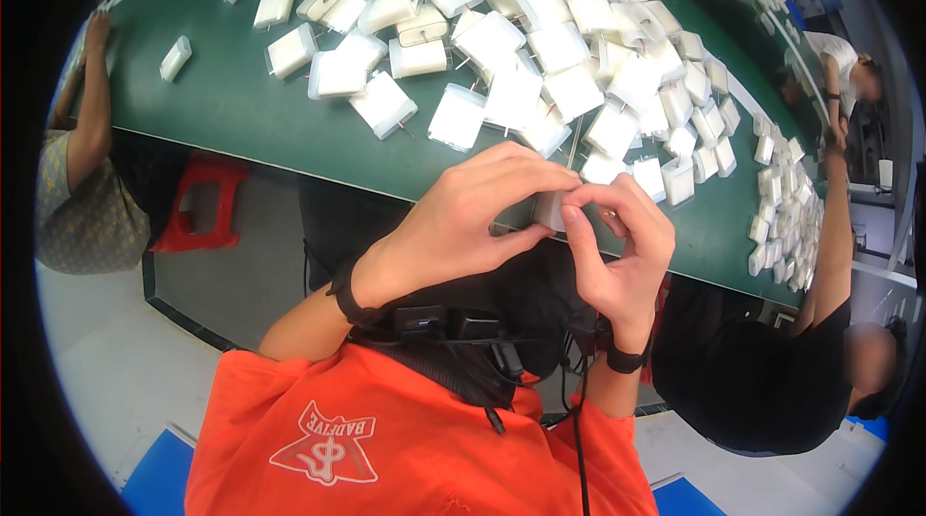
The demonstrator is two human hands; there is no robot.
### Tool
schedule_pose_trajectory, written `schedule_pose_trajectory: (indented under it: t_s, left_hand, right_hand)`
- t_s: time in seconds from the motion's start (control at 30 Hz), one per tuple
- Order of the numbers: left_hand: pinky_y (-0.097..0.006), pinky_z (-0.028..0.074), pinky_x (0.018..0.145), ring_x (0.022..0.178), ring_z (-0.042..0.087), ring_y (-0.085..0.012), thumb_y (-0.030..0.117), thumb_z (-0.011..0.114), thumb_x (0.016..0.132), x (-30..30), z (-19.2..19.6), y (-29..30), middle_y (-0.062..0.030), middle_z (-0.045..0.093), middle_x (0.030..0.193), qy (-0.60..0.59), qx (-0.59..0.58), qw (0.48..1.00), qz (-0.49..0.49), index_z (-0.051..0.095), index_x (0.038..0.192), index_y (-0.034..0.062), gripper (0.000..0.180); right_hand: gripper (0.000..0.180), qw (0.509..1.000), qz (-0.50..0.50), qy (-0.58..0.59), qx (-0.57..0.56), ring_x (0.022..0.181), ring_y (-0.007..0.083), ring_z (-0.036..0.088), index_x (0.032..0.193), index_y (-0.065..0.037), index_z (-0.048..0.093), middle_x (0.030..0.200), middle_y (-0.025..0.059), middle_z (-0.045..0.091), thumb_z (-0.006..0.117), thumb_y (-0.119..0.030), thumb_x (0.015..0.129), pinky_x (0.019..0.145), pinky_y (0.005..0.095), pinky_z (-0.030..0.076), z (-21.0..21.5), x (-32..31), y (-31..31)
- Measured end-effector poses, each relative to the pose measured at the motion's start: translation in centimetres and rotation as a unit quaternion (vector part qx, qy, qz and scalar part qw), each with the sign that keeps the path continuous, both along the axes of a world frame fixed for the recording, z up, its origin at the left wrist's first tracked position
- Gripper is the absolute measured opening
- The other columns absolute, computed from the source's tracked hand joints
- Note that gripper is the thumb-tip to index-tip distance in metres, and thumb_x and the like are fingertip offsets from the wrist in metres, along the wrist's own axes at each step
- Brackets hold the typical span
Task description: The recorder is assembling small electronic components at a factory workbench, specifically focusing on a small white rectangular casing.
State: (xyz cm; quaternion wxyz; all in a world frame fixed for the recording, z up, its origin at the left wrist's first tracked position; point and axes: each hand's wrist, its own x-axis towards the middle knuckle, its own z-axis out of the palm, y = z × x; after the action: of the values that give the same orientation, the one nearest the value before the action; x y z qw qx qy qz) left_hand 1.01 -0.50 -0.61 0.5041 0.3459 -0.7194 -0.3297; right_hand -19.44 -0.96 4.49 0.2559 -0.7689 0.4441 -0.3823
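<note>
Close to the table's near edge, my left hand [473, 203] grips a small whitish block [548, 211] between thumb and fingers. Beside the block's right side, my right hand [622, 246] has its thumb and index finger pinched together; whatever lies between them is too small or hidden to make out. Just beyond my hands spreads a heap of white rectangular blocks [514, 92] with clear, glossy edges. Thin wires or pins stick out of several of them. Fingers cover much of the held block.
The blocks lie on a green table [222, 121] with a curved-looking near edge. One lone block [176, 60] sits at the left. A red stool [204, 203] stands below the table. Co-workers are at the left and right, with another pile of blocks [786, 207] near the right one.
</note>
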Motion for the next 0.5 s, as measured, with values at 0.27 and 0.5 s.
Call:
schedule_pose_trajectory:
  t_s: [0.27,0.5]
  left_hand:
    - [-0.040,0.061,0.095,0.111,0.074,-0.0308,-0.007,0.086,0.073,0.1,-0.1,0.0,-0.0096,0.079,0.126,-0.004,-0.005,1.000,0.001,0.075,0.126,0.0029,0.055]
    - [-0.040,0.061,0.096,0.113,0.074,-0.0309,-0.007,0.086,0.073,0.1,-0.2,0.0,-0.0101,0.079,0.128,-0.012,-0.004,1.000,0.000,0.074,0.129,0.0036,0.058]
  right_hand:
    - [0.019,0.998,0.054,0.019,0.015,0.062,0.0118,0.044,0.100,-0.004,0.077,0.077,0.0017,0.060,0.082,0.002,0.082,0.058,0.0274,0.034,1.3,-0.4,-0.2]
    - [0.021,0.999,0.029,0.033,0.006,0.062,0.0114,0.042,0.100,-0.005,0.078,0.074,0.0020,0.057,0.083,0.001,0.081,0.057,0.0286,0.031,0.7,-1.6,-0.1]
